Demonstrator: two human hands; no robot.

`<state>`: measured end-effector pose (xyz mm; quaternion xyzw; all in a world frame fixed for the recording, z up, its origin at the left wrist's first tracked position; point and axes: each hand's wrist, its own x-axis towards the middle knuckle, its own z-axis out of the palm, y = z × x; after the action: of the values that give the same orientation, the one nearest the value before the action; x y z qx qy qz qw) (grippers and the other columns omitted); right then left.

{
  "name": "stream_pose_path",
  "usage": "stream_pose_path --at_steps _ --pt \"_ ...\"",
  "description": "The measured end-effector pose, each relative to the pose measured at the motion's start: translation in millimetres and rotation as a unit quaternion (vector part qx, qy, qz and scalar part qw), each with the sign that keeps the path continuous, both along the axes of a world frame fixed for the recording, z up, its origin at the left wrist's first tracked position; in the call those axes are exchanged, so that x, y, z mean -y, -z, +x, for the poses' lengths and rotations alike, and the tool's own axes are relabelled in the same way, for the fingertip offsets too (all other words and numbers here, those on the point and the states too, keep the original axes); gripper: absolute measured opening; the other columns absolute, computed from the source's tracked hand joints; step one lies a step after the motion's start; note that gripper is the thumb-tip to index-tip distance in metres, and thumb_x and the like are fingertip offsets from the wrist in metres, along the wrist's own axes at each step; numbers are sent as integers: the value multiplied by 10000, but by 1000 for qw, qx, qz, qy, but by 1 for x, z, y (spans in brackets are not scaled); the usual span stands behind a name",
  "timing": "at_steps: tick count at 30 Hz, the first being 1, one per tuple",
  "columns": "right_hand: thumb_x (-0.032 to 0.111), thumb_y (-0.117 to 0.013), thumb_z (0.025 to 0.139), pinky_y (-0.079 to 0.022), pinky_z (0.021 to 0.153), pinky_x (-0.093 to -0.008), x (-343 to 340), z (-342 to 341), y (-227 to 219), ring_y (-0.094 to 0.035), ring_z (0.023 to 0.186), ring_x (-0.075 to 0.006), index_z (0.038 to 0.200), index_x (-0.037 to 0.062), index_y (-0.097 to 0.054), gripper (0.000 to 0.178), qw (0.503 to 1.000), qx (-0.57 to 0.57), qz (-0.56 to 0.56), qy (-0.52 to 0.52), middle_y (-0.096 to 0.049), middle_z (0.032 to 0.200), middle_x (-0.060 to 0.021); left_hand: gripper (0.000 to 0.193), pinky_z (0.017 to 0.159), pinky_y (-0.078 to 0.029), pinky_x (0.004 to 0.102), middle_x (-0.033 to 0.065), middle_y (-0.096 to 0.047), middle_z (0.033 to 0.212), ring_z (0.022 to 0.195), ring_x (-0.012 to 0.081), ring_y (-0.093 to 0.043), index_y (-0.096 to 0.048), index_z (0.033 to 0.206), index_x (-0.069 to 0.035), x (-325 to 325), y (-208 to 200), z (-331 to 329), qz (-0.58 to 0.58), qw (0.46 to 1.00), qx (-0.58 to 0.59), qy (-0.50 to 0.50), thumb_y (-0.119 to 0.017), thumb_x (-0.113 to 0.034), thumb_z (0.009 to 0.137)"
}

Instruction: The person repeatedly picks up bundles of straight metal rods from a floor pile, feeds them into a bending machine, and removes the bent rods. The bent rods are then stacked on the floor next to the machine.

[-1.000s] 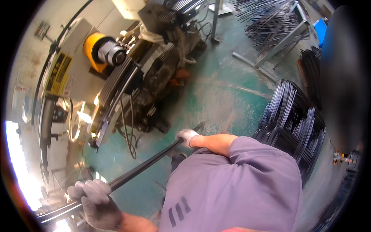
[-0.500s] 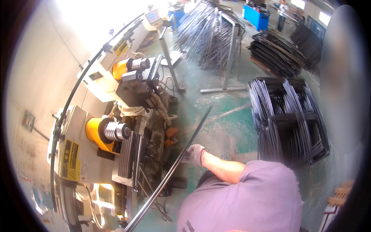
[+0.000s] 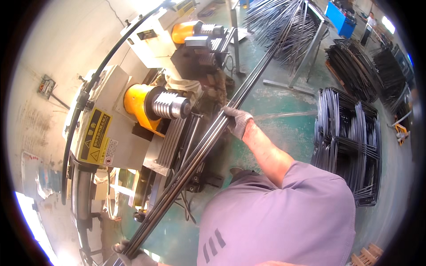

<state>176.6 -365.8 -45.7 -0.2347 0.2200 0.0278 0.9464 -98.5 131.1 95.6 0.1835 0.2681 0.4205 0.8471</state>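
A bundle of several long, thin dark metal bars [image 3: 186, 166] runs slantwise from the lower left toward the upper right, beside the machines. My right hand [image 3: 237, 120], in a grey glove, is closed around the bundle partway along it. Down at the lower left, my gloved left hand [image 3: 131, 255] is wrapped around the near part of the bars, partly cut off by the picture's edge. The far ends overlap a large pile of similar bars [image 3: 284, 26] in the view, so I cannot tell whether they touch it.
On the left stand a near machine with an orange-collared spindle [image 3: 148, 106] and a farther machine with an orange part [image 3: 186, 32]. Stacked dark metal frames [image 3: 348, 146] stand on the right, with more frames [image 3: 355, 71] behind. A metal stand [image 3: 306, 48] rises by the bar pile. Far right, a person [image 3: 369, 26] stands.
My left hand has come into view on the bars. More bars show in the bundle, and my right hand sits higher in the picture. The view has shifted, bringing the near machine larger.
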Motion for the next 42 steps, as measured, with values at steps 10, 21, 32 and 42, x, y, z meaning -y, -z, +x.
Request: stream_pose_path --at_steps 10,21,32,42 --pt "51 -716 843 -577 690 -368 -12 70 -69 -682 754 -241 980 20 -624 168 990 19 -133 -37 -687 865 -109 225 933 -500 399 145 -658 927 928 291 -640 -607 973 41 27 85 15 19 994 -97 36 -515 -164 965" --pt "256 -685 888 -483 769 -366 -12 176 -39 -620 872 -189 1020 130 -709 185 934 -27 -277 -225 -697 986 -26 323 972 -498 377 153 -650 1033 977 239 -629 -581 1127 99 93 102 75 44 975 -201 89 -408 -158 1035" --pt "308 -784 807 -510 808 -334 -22 195 -59 -668 841 -226 1006 -27 -678 404 848 -125 -489 -161 -713 986 -134 350 1012 -473 418 189 -614 1201 1107 283 -596 -549 1209 110 91 83 66 -72 994 -77 41 -431 -161 1022" --pt "371 -790 788 -519 791 -399 24 248 -43 -686 789 -235 1011 -8 -686 453 909 -139 -356 -167 -719 998 -120 298 1008 -468 367 126 -641 1174 1100 253 -607 -595 1196 27 126 100 102 -42 987 -113 108 -529 -168 980"
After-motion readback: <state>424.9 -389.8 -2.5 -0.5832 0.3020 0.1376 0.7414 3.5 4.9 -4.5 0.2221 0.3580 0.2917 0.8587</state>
